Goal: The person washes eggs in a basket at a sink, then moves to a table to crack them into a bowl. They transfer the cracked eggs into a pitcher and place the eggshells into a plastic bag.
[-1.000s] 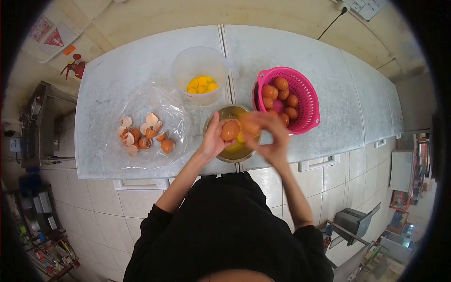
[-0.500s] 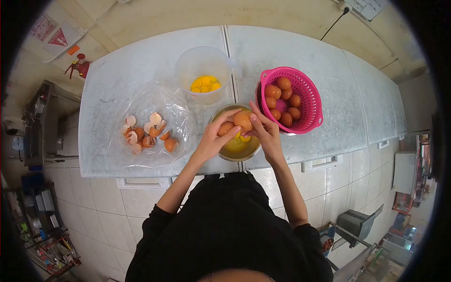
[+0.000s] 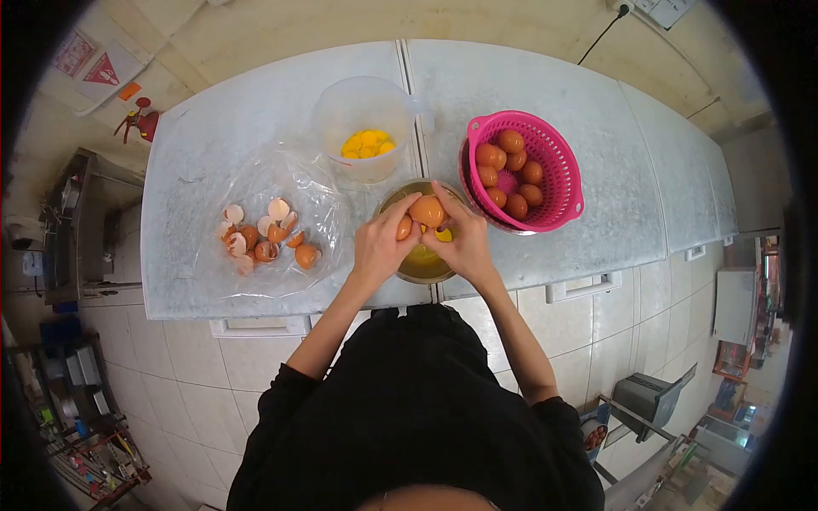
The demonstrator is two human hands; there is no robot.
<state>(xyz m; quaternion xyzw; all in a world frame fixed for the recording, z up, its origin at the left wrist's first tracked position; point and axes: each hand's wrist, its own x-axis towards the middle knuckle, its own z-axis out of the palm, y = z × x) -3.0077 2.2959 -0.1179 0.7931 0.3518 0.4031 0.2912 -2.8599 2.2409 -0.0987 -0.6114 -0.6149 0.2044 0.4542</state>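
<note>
Over a metal bowl (image 3: 417, 272) my left hand (image 3: 382, 243) and my right hand (image 3: 464, 243) meet, both closed round a brown egg (image 3: 428, 211). A second brown egg (image 3: 404, 227) sits in my left hand, beside the first. Raw egg with yellow yolk (image 3: 443, 234) shows in the bowl below my fingers. Whether the held egg's shell is cracked is hidden by my thumbs. Right of the bowl, a pink perforated basket (image 3: 567, 175) holds several brown eggs (image 3: 511, 141).
Behind the bowl stands a translucent jug (image 3: 341, 106) with several yolks (image 3: 368, 143). At the left, a clear plastic bag (image 3: 315, 183) bears several broken eggshells (image 3: 279, 209). The pale worktop (image 3: 613, 213) has its front edge near my body.
My hands have drawn closer together round the egg, with my right hand shifted left and its fingers now wrapped nearer the shell. The whole view has shifted slightly.
</note>
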